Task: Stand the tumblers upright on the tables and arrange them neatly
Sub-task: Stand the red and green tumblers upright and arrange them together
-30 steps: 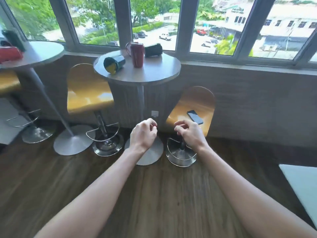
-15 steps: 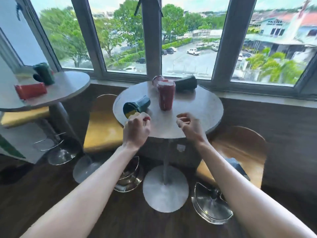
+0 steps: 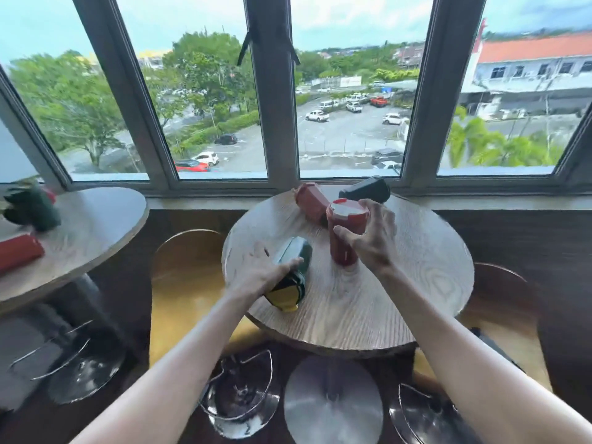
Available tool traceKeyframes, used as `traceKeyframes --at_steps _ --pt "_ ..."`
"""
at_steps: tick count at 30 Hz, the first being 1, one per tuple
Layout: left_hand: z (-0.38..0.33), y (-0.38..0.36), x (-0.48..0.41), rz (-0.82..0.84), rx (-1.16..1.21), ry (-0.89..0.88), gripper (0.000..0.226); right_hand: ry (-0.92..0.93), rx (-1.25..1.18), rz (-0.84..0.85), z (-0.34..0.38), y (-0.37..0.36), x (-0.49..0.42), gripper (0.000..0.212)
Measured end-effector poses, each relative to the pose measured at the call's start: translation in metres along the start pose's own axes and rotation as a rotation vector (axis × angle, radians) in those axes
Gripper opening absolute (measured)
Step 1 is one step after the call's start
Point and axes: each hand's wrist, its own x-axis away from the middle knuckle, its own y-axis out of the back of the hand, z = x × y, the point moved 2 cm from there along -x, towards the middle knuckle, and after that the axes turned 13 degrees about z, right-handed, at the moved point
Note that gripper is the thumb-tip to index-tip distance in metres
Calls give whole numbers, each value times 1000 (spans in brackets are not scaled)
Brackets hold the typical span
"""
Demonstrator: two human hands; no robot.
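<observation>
A second ago both hands hung loosely curled over the floor, well short of the tumblers; half a second ago they had only reached the near edge of the round tabletop [image 3: 400, 302]. Now both are over it. The left hand [image 3: 256, 270] lies spread on the green-and-yellow tumbler [image 3: 293, 277], which rests on its side near the front left of the tabletop; the fingers are laid along it, not yet wrapped round. The right hand [image 3: 373, 241] is open, thumb and fingers apart on either side of the upright red tumbler [image 3: 346, 232] at the middle, close to it but not clearly clamped.

So the approach is over and handling begins: the green one looks next to be stood up. Behind, a second red tumbler [image 3: 309, 200] and a black tumbler [image 3: 365, 189] lie toppled near the window. On the neighbouring tabletop [image 3: 96, 225] at left, a dark green tumbler [image 3: 35, 209] and a red one [image 3: 17, 253] also wait.
</observation>
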Motion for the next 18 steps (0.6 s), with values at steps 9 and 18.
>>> traceKeyframes --at_steps 9,18 --pt "-7 -13 -12 84 145 -61 91 49 19 -47 -11 -17 -8 70" --pt "-61 22 -33 -134 -285 -188 61 85 -3 -49 -21 -22 -15 73"
